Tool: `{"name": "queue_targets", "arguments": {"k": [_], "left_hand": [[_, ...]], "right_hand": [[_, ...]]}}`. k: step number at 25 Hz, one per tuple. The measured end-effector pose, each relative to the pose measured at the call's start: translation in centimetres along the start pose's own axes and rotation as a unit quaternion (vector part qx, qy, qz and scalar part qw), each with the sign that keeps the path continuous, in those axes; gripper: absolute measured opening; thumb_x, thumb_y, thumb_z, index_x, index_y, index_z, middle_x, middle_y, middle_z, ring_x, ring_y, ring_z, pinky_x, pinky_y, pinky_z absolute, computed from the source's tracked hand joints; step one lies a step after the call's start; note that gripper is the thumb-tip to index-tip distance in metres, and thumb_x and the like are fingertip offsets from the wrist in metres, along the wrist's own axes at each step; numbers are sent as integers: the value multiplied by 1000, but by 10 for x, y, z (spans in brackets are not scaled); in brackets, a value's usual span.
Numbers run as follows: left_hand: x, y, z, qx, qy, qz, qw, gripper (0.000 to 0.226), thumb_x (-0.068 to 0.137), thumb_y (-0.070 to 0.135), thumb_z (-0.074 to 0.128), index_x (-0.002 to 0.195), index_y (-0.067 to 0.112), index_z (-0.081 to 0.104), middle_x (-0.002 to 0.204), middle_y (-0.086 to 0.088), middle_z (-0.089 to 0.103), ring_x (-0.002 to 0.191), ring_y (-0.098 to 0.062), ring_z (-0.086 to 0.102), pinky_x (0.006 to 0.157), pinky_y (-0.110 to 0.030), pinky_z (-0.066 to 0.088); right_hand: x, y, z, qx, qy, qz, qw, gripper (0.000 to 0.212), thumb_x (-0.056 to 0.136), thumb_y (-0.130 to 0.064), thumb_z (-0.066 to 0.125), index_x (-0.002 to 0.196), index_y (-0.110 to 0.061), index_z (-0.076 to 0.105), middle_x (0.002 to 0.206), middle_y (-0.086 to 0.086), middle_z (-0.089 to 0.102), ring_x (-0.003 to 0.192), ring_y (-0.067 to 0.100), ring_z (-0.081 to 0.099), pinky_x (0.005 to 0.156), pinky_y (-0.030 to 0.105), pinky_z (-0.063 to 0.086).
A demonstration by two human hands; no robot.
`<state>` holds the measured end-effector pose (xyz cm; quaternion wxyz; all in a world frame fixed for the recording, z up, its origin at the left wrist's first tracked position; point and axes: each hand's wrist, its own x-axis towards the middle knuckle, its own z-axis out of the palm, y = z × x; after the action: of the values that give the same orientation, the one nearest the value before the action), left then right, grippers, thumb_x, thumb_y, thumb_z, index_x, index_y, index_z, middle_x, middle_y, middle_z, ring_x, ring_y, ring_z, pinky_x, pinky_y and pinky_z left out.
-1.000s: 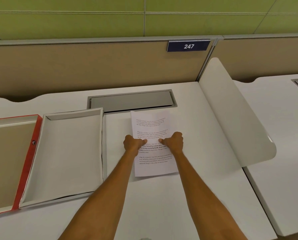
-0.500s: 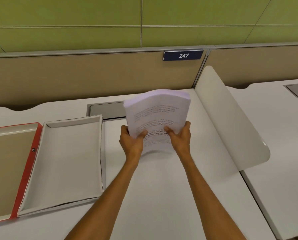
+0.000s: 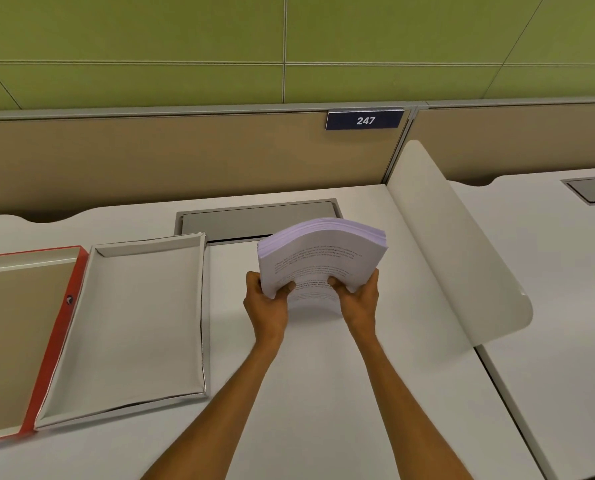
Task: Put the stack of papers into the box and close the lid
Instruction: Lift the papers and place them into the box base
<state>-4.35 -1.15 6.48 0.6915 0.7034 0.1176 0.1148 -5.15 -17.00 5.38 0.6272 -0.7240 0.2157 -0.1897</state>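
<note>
Reaching up from the bottom of the frame, two bare forearms meet at the centre, where the left hand [image 3: 266, 301] and the right hand [image 3: 356, 299] are both closed on the lower edge of the stack of papers [image 3: 322, 258], thumbs on the printed top sheet and the other fingers hidden under it. The stack is lifted off the white desk [image 3: 323, 393] and tilted, its far edge higher and bowed upward, so the sheets fan a little at the top. To the left of the hands, in the lower left of the frame, the open white box [image 3: 126, 327] lies flat and apart from the stack, and its red lid [image 3: 58, 337] lies open just beside it at the left edge of the frame. Further back sit a grey cable hatch [image 3: 254, 218], a beige partition with a plate reading 247 [image 3: 364, 120], and a green wall. I judge the risk is here: the hold is only at one edge, so the loose upper sheets may slide or the bowed stack may buckle during the move to the left. A corner may also catch the box wall if the stack comes in tilted.
</note>
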Motion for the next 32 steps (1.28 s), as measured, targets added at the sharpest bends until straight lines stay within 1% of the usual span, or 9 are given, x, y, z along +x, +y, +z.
{"name": "queue_targets", "arguments": {"k": [4, 7, 12, 15, 19, 21, 24, 29, 32], "left_hand": [[3, -4, -2, 6, -13, 8, 1000, 68, 73, 12, 84, 88, 66, 46, 93, 25, 58, 87, -4, 63, 61, -2, 48], [6, -5, -4, 12, -32, 4, 999, 67, 71, 15, 86, 95, 62, 45, 97, 25, 58, 88, -5, 62, 64, -1, 50], [13, -13, -14, 26, -59, -20, 998, 68, 67, 21, 89, 112, 42, 42, 104, 20, 56, 95, -8, 60, 69, -2, 50], [13, -12, -10, 21, -65, -23, 997, 72, 66, 19, 89, 113, 45, 41, 106, 21, 55, 97, -8, 60, 71, -5, 51], [11, -12, -4, 10, -48, -21, 999, 66, 71, 16, 86, 109, 49, 44, 106, 22, 56, 95, -8, 60, 72, -3, 50], [11, -13, -3, 10, -40, -24, 999, 61, 73, 15, 85, 109, 46, 47, 104, 20, 58, 94, -10, 61, 73, -5, 51], [14, -11, -4, 21, -29, -35, 999, 54, 73, 17, 85, 113, 32, 53, 101, 13, 62, 91, -9, 63, 68, -7, 54], [25, 3, -9, 79, -28, -57, 995, 50, 68, 31, 87, 107, 23, 57, 100, 5, 67, 84, -12, 68, 54, -11, 55], [34, 15, -10, 128, -22, -85, 988, 50, 64, 35, 89, 103, 16, 63, 100, 0, 72, 80, -16, 70, 58, -20, 57]], "right_hand": [[0, 5, -1, 0, 2, 1, 1000, 70, 68, -15, 88, 99, -60, 44, 99, -25, 62, 94, -7, 63, 68, 8, 55], [0, 5, -4, -4, -9, -4, 1000, 68, 67, -21, 89, 102, -58, 45, 98, -33, 61, 96, -10, 61, 71, 9, 56], [-1, 11, -11, -5, -22, -15, 1000, 80, 62, -34, 91, 128, -36, 45, 115, -24, 60, 108, -5, 58, 79, 9, 55], [-1, 8, -5, -10, -27, 7, 1000, 78, 61, -35, 91, 124, -44, 45, 112, -26, 60, 106, -6, 59, 81, 14, 57], [0, 5, 7, -8, -13, 20, 1000, 76, 65, -25, 90, 111, -57, 39, 102, -38, 57, 100, -14, 58, 75, 8, 55], [0, 5, 11, -4, -5, 21, 1000, 74, 68, -19, 89, 114, -48, 39, 104, -33, 58, 100, -14, 59, 74, 9, 56], [-2, -1, 14, 2, 7, 21, 1000, 70, 72, -14, 86, 120, -28, 37, 109, -19, 57, 98, -1, 63, 70, 10, 56], [4, -25, 14, -48, -13, 37, 998, 62, 73, -26, 85, 112, -23, 37, 105, -10, 59, 92, 11, 66, 56, 11, 54], [13, -43, 14, -146, -18, 63, 987, 68, 69, -33, 88, 116, -17, 41, 112, 2, 62, 96, 22, 67, 67, 21, 54]]}}
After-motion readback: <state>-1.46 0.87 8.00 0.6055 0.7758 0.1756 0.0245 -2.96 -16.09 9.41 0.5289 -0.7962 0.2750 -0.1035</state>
